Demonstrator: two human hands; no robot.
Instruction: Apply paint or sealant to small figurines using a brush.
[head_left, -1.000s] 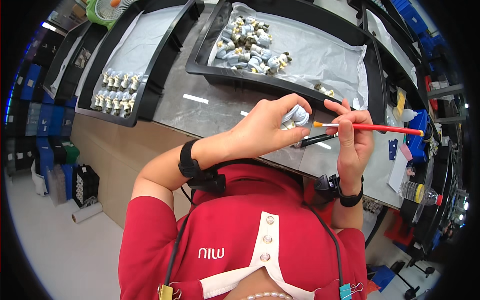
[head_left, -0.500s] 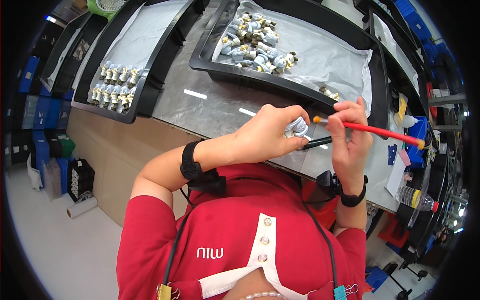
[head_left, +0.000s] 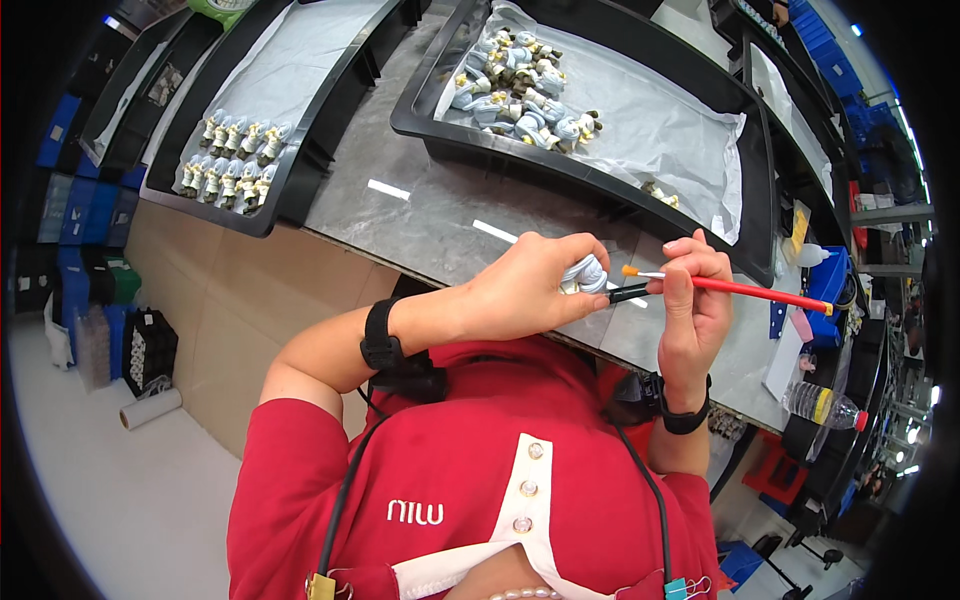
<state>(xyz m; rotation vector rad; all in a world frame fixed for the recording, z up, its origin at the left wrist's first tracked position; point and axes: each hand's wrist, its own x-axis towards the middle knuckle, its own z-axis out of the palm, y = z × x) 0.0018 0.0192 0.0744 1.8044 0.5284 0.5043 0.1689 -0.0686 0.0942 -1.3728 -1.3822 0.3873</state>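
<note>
My left hand (head_left: 525, 285) is closed around a small figurine (head_left: 583, 274) with pale blue swirled hair; its lower part is hidden by the fingers. Facing it, my right hand (head_left: 695, 310) grips a red-handled paintbrush (head_left: 765, 292), whose orange bristles point left toward the figurine without touching it. A slim black stick-like tool (head_left: 628, 293) runs from my right fingers to the left fingertips beside the figurine. Its tip is hidden, so I cannot tell whether it touches the figurine.
Ahead, a black tray (head_left: 420, 115) lined with white sheet holds a heap of similar figurines (head_left: 520, 90). Another black tray (head_left: 300, 170) at left has figurines in two rows (head_left: 235, 160). Right of me are a plastic bottle (head_left: 822, 407), a blue bin (head_left: 828, 280) and a squeeze bottle (head_left: 812, 256).
Both hands have come slightly lower and left in the picture, still holding the figurine and the paintbrush. More of the black tool shows between them, and the red brush lies at a slightly different angle.
</note>
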